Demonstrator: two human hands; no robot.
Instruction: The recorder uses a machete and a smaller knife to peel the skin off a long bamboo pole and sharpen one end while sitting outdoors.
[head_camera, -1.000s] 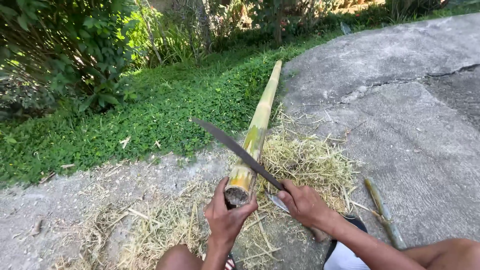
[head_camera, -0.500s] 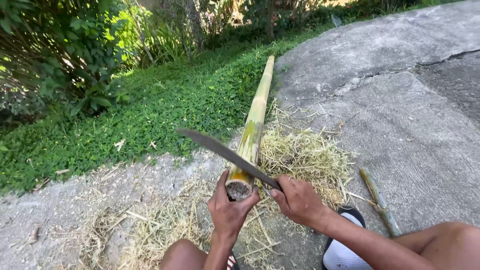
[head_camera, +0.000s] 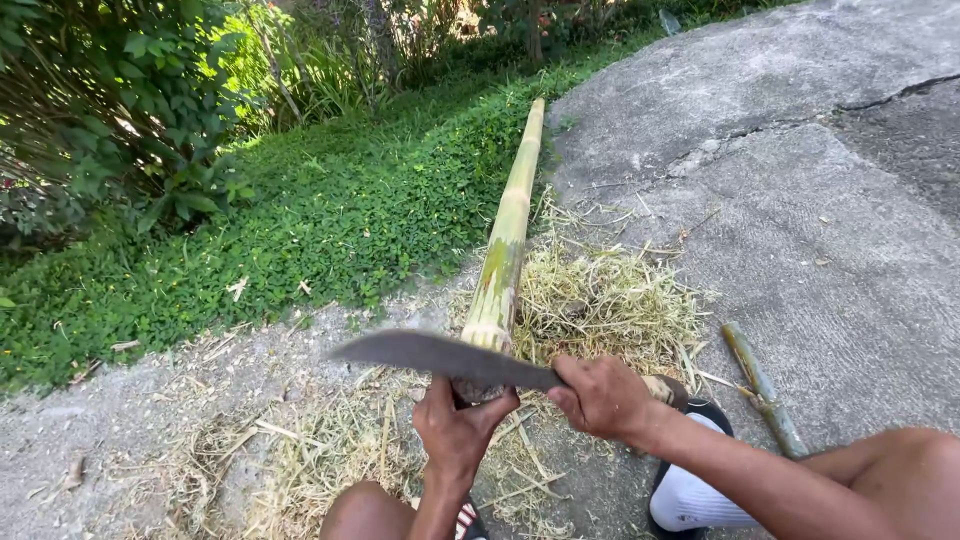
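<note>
**Two hands on one bamboo pole, blade now low**

Two bare hands work at the near end of a long bamboo pole (head_camera: 505, 240). Left hand (head_camera: 457, 432) is clenched round the cut butt of the pole, just above the knee. Right hand (head_camera: 600, 396) is closed tight on the wooden handle of a dark machete (head_camera: 440, 356).

Change: a second ago the blade stood raised and angled up to the left; now it lies nearly flat, blurred, across the pole's end just above the left fingers. It reads as a downstroke onto the butt, probably paring the skin.

The pole: pale yellow with green streaks, jointed, lying on the ground and running away along the seam between grass (head_camera: 330, 220) and cracked concrete slab (head_camera: 800, 200). Dry shavings (head_camera: 600, 300) are heaped around its near end. A short offcut (head_camera: 760, 385) lies apart to the right. Shrubs (head_camera: 120, 110) lie beyond.
</note>
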